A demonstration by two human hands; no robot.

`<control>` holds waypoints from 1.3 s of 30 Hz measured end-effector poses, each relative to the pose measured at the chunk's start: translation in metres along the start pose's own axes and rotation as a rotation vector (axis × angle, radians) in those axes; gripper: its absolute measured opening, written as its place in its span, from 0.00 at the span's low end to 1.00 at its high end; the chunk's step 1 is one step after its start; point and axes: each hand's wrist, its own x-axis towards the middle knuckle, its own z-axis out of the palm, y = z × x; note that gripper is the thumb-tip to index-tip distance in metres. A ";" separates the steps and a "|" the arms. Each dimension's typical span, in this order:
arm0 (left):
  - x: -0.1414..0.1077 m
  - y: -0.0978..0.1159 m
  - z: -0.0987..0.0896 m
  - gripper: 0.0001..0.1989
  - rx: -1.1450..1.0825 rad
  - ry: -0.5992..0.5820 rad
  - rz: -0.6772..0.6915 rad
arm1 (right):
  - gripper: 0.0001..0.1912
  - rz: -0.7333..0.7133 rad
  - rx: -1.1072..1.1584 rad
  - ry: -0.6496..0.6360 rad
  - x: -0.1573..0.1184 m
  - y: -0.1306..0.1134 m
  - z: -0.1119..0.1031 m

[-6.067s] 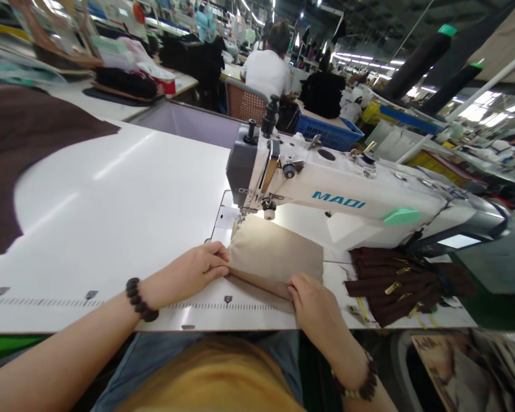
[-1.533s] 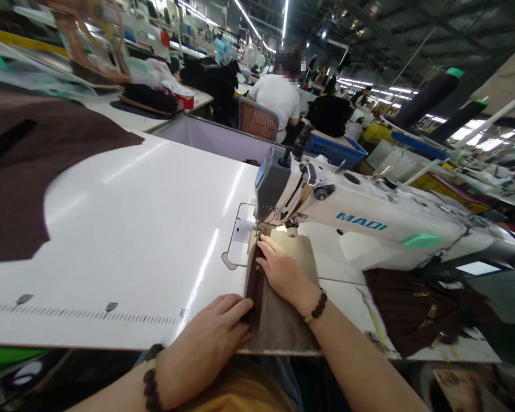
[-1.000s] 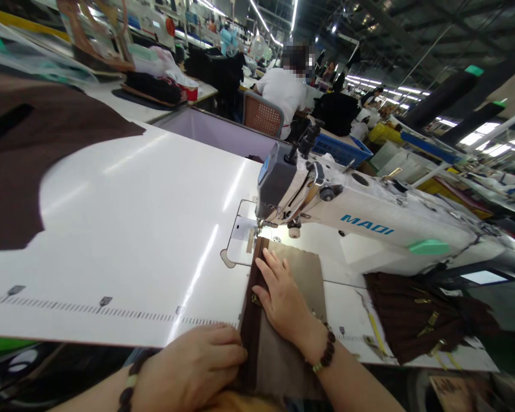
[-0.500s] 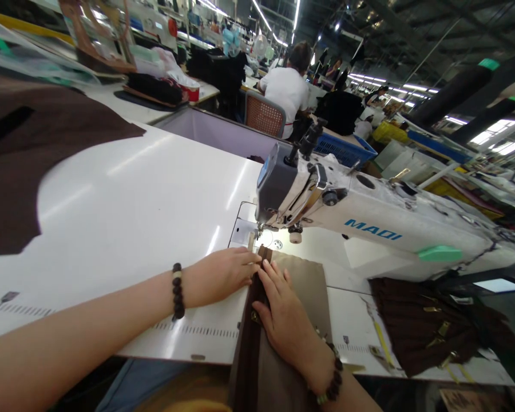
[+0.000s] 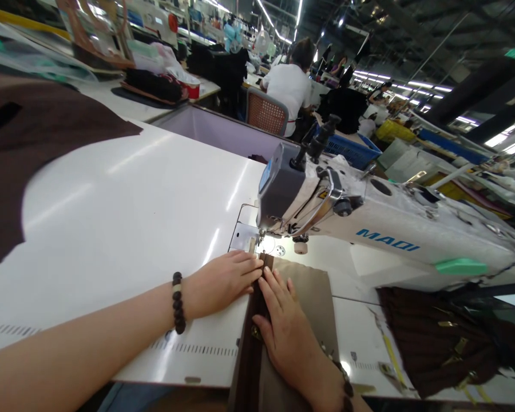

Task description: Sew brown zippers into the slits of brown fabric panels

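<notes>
A dark brown zipper strip [image 5: 252, 349] on a taupe fabric piece [image 5: 313, 292] runs from the table's front edge up to the sewing machine's needle area [image 5: 261, 239]. My left hand [image 5: 223, 281] lies at the strip's left edge, its fingertips on the strip just below the presser foot. To its right, my right hand [image 5: 285, 320] rests flat on the strip and taupe fabric, fingers stretched out and thumb beside a small metal zipper pull [image 5: 256, 332]. The white sewing machine head [image 5: 339, 212] stands over the fabric's far end.
Brown fabric [image 5: 47, 137] lies at the table's left. Brown pieces with metal pulls [image 5: 442, 337] and a yellow-handled tool [image 5: 392, 357] are at the right. Beyond the white table [image 5: 124, 212], a person [image 5: 287, 86] sits near a blue crate [image 5: 349, 150].
The view has shifted slightly, so the machine appears larger and farther right. Both hands keep nearly the same places on the fabric.
</notes>
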 end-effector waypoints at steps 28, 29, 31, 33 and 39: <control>0.017 -0.012 -0.003 0.20 0.115 -0.015 -0.166 | 0.27 -0.024 0.092 -0.115 0.041 0.032 -0.013; 0.015 -0.010 -0.004 0.19 0.126 -0.023 -0.162 | 0.27 -0.014 0.085 -0.119 0.041 0.031 -0.014; 0.010 -0.002 -0.009 0.16 0.147 -0.064 -0.147 | 0.26 0.002 0.072 -0.114 0.041 0.030 -0.014; 0.000 0.013 -0.015 0.14 0.138 -0.120 -0.103 | 0.25 0.010 0.063 -0.103 0.041 0.029 -0.015; -0.035 0.077 -0.021 0.10 -0.053 -0.050 0.026 | 0.25 0.012 0.049 -0.115 0.040 0.029 -0.016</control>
